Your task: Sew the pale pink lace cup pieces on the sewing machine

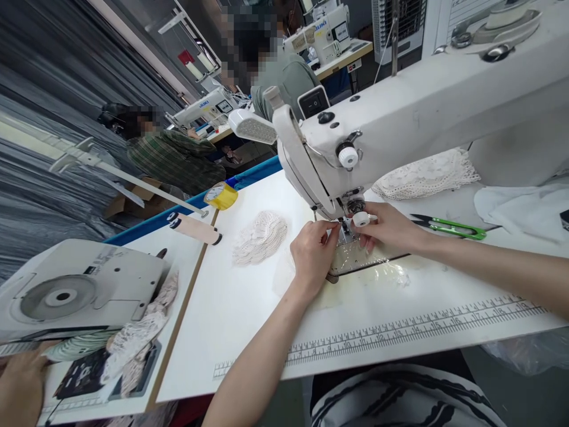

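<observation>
From the head camera, both hands meet at the needle area of a white industrial sewing machine (400,118) that stands on a white worktable (249,308) with a printed ruler along its near edge. The left hand (311,255) has thumb and forefinger pinched together just left of the presser foot, apparently on a thread or a small edge of material too fine to make out. The right hand (391,228) lies on the far right side of the needle, its fingers curled beside a small white knurled knob (361,219); whether they grip anything I cannot tell. Below both hands lies a clear plastic sheet (377,267) over the metal plate. Doing this well seems to call for a steady, light pinch with fingertips clear of the needle. A pale lace piece (260,237) lies to the left, green-handled thread snips (448,226) to the right, and a yellow tape roll (221,196) farther left.
</observation>
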A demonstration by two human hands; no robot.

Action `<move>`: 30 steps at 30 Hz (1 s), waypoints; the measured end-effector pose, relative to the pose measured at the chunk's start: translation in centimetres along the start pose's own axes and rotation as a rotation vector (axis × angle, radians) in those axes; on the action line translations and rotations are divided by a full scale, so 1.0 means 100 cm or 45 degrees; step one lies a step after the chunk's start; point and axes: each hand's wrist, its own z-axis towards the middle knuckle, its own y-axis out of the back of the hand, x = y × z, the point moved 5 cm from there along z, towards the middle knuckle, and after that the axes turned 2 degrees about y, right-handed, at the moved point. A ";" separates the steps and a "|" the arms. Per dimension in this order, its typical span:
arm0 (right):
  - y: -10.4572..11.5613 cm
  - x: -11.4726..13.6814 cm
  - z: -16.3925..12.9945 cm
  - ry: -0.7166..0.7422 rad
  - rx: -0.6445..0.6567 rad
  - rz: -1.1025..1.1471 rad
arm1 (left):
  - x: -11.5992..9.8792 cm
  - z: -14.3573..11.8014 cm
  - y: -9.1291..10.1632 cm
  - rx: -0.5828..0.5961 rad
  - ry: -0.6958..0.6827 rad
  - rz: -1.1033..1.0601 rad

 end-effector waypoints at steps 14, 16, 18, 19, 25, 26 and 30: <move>-0.007 0.001 0.014 -0.044 -0.071 0.132 | -0.004 0.001 0.000 0.010 -0.098 0.098; -0.005 0.000 0.015 -0.045 -0.102 0.148 | -0.005 0.001 0.001 0.020 -0.128 0.096; -0.004 -0.002 0.014 -0.071 -0.101 0.129 | -0.008 0.000 0.003 0.029 -0.167 0.095; -0.003 -0.003 0.013 -0.088 -0.097 0.112 | -0.010 -0.002 0.005 0.028 -0.209 0.099; 0.001 -0.003 -0.011 -0.117 -0.018 0.016 | -0.036 -0.021 0.020 -0.097 -0.639 0.302; 0.001 -0.003 -0.016 -0.115 -0.009 0.015 | -0.039 -0.023 0.021 -0.122 -0.677 0.343; 0.000 0.001 -0.033 -0.066 0.036 -0.093 | -0.044 -0.026 0.013 0.036 -0.696 0.266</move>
